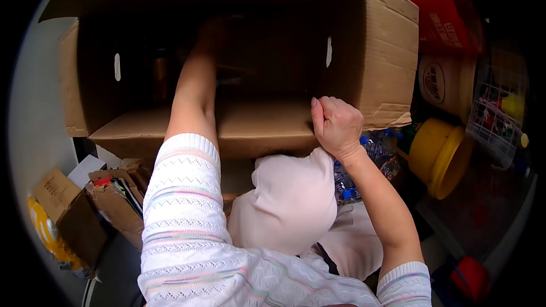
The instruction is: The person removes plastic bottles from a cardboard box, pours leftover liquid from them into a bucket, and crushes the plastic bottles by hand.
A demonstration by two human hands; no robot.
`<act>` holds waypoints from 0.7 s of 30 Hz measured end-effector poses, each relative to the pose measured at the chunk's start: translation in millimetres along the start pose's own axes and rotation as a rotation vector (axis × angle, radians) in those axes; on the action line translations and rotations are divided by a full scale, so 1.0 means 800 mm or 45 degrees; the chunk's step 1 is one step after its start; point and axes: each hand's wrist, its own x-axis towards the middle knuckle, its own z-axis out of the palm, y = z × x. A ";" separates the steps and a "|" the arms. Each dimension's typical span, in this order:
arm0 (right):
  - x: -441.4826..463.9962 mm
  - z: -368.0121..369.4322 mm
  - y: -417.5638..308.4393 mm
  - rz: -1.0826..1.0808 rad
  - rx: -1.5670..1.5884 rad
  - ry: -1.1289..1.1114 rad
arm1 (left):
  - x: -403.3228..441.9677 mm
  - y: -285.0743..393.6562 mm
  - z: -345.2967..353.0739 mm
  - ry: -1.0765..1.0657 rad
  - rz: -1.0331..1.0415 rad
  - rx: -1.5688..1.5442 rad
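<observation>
A large open cardboard box [387, 51] stands in front of me, its inside mostly dark. My left arm reaches deep into it, and my left hand [213, 29] is lost in shadow near the back, so its fingers cannot be made out. To the left of that forearm a brownish upright object [161, 71] shows dimly in the box. A faint pale thing [230, 81] lies to the right of the forearm. My right hand [338, 125] is closed in a fist at the box's front right corner, just above my knee. Whatever its curled fingers hold, if anything, is hidden.
Bottles with blue caps [350, 193] lie right of my knee. Farther right are a yellow bucket [441, 156], a wire basket [495, 116], a beige tub [446, 82] and a red box [441, 17]. Folded cardboard [116, 202] and a smaller carton [60, 193] stand at left.
</observation>
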 end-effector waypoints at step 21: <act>-0.003 0.017 0.004 0.099 0.064 0.298 | -0.197 0.238 -0.297 -0.288 0.496 -1.684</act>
